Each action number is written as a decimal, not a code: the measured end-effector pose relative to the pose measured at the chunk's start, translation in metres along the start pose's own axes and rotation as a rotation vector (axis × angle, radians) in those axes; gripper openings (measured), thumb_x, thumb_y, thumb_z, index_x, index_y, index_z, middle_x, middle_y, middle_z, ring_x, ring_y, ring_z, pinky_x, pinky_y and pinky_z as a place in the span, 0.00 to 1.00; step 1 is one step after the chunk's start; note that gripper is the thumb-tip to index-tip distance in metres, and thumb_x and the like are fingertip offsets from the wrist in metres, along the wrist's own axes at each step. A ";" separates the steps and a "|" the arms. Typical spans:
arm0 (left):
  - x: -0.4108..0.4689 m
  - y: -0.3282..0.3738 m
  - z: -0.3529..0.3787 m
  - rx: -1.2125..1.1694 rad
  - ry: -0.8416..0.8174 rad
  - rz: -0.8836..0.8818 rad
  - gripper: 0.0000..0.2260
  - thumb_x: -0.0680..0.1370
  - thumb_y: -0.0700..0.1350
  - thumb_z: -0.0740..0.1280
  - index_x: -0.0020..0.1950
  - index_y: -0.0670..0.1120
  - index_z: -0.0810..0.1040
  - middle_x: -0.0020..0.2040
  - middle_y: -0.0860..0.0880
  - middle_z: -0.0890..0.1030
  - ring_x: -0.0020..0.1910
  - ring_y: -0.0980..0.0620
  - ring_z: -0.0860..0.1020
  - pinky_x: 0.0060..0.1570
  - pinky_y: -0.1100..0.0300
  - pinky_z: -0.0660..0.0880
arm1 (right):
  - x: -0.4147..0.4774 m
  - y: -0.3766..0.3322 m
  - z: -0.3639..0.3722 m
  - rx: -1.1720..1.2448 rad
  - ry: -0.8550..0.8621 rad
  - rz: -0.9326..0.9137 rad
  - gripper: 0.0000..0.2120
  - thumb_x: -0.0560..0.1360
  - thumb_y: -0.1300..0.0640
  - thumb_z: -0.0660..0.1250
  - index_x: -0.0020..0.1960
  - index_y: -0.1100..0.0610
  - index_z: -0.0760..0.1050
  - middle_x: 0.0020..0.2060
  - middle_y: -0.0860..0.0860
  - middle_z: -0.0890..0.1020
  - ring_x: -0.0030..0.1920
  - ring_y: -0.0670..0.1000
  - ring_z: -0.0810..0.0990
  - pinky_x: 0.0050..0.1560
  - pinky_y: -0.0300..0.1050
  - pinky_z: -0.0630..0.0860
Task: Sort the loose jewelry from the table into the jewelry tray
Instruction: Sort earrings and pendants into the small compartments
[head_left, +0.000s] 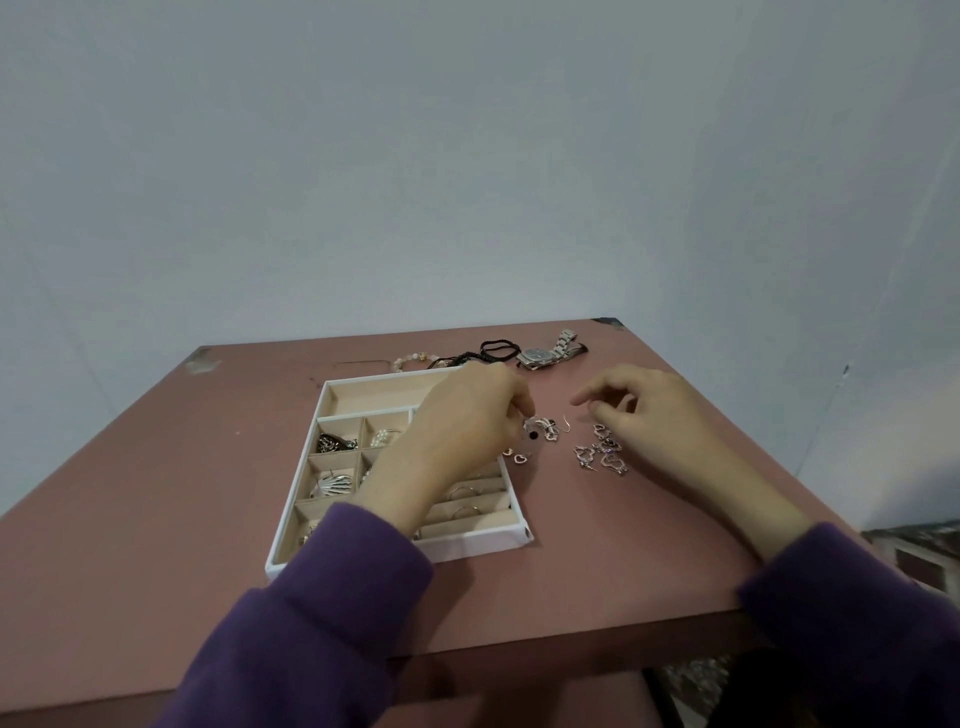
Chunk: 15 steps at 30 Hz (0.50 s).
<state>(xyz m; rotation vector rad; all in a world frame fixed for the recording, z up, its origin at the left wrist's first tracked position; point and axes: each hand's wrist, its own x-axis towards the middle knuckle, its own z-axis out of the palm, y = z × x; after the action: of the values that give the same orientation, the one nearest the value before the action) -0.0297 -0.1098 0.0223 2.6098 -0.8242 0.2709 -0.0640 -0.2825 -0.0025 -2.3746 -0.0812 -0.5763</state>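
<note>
- jewelry tray (470, 544) is sitting on the pink table (156, 493), white-walled with beige compartments already holding rings, pearls and silver pieces.
- your left hand (462, 415) is reaching across the tray, fingertips pinching a small silver piece with a dark stone (532, 431) just past its right edge.
- your right hand (644, 405) is hovering loosely open, holding nothing, over the silver earrings (602, 454).
- a watch (545, 353) and black cords (493, 351) are lying at the far edge.
</note>
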 end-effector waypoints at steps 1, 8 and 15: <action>-0.001 -0.001 -0.001 -0.007 0.019 0.006 0.13 0.73 0.37 0.61 0.50 0.47 0.82 0.46 0.48 0.83 0.45 0.50 0.78 0.45 0.59 0.73 | 0.001 -0.001 0.000 -0.040 -0.012 -0.017 0.09 0.72 0.65 0.66 0.44 0.55 0.83 0.37 0.49 0.80 0.32 0.38 0.73 0.36 0.25 0.66; -0.007 -0.004 -0.011 -0.054 0.100 -0.011 0.11 0.76 0.40 0.62 0.54 0.49 0.81 0.47 0.52 0.83 0.46 0.51 0.76 0.48 0.59 0.72 | 0.018 0.003 0.008 -0.295 -0.152 -0.049 0.08 0.73 0.57 0.66 0.49 0.50 0.82 0.38 0.44 0.74 0.47 0.48 0.71 0.48 0.43 0.67; -0.009 -0.006 -0.016 -0.073 0.125 -0.008 0.11 0.76 0.41 0.63 0.56 0.49 0.80 0.50 0.52 0.83 0.48 0.52 0.76 0.49 0.61 0.70 | 0.025 -0.003 0.011 -0.295 -0.262 -0.018 0.08 0.69 0.46 0.71 0.45 0.47 0.84 0.36 0.44 0.79 0.42 0.47 0.77 0.47 0.47 0.75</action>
<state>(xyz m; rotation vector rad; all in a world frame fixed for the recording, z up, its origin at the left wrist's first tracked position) -0.0346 -0.0945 0.0321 2.4995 -0.7659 0.3903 -0.0373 -0.2756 0.0022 -2.7298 -0.1421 -0.2970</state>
